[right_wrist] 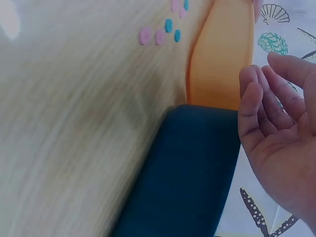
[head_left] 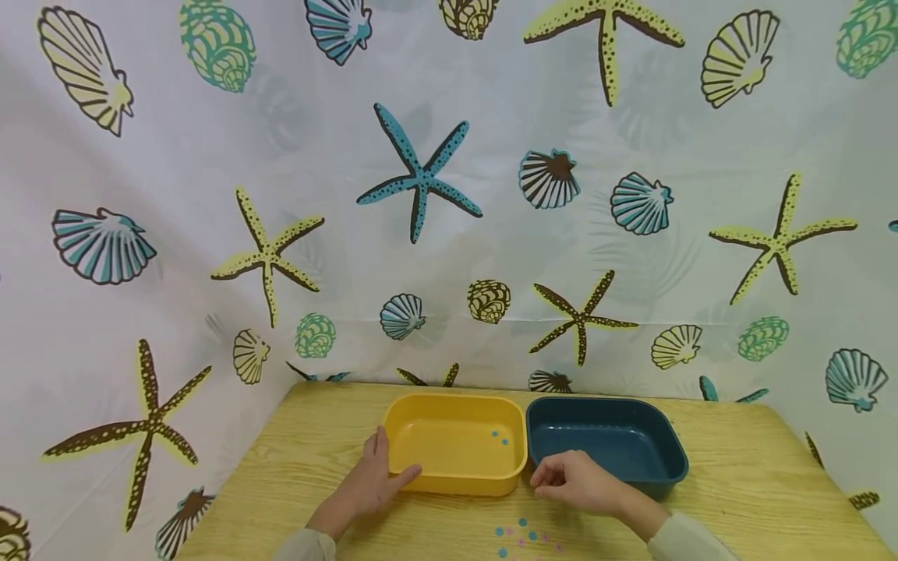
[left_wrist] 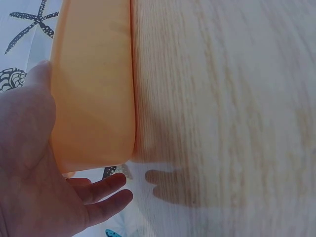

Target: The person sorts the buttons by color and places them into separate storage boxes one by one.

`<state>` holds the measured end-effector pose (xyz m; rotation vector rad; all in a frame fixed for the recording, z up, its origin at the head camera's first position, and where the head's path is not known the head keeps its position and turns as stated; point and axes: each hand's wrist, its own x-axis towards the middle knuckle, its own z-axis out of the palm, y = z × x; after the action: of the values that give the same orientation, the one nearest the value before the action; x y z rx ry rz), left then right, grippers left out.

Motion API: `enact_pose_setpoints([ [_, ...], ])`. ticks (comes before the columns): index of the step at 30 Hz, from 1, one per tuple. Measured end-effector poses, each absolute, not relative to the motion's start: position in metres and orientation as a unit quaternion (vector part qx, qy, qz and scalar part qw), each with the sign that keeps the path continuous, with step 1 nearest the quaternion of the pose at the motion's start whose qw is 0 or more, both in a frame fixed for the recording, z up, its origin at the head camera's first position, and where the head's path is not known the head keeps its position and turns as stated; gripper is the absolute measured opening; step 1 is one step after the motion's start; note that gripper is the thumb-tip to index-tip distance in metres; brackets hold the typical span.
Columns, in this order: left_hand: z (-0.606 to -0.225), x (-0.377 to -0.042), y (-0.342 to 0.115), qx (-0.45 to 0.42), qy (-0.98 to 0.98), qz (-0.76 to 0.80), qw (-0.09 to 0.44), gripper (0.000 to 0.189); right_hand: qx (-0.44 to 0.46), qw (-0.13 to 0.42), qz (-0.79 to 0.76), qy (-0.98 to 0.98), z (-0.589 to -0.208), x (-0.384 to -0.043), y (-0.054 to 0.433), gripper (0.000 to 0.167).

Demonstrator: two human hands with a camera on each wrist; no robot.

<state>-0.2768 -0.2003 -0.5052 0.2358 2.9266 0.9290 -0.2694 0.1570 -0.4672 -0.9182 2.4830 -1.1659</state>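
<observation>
My left hand (head_left: 372,481) rests at the near left corner of a yellow plastic tub (head_left: 463,485). Its thumb lies over the front rim and its fingers extend loosely along the left side. Two small blue discs (head_left: 495,434) lie inside this tub. Over the near left rim of a dark blue tub (head_left: 652,483) hovers my right hand (head_left: 585,483), its fingers loosely bent. No object shows between thumb and fingers in the right wrist view. On the table in front lie several small blue discs (head_left: 522,523) and pink pieces (right_wrist: 144,36).
Both tubs stand side by side on a wood-grain table (head_left: 295,460). Behind and beside it hangs a white curtain (head_left: 491,257) printed with starfish and shells. The table's far edge meets this curtain just behind the tubs.
</observation>
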Motion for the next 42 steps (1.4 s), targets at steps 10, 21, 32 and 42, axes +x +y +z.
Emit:
enact_pose_setpoints([
  [10, -0.505, -0.277, -0.201, 0.079, 0.949, 0.303, 0.031, 0.106, -0.324, 0.128, -0.405, 0.845, -0.483, -0.257, 0.159, 0.009],
  [21, -0.508, -0.279, -0.201, 0.072, 0.949, 0.304, 0.04, 0.109, -0.301, 0.154, -0.424, 0.84, -0.506, -0.25, 0.158, 0.011],
  [32, -0.508, -0.279, -0.201, 0.073, 0.951, 0.299, 0.034, 0.109, -0.31, 0.142, -0.394, 0.854, -0.517, -0.253, 0.155, 0.008],
  [42, -0.508, -0.279, -0.201, 0.078, 0.949, 0.303, 0.035, 0.109, -0.325, 0.157, -0.391, 0.846, -0.519, -0.259, 0.152, 0.006],
])
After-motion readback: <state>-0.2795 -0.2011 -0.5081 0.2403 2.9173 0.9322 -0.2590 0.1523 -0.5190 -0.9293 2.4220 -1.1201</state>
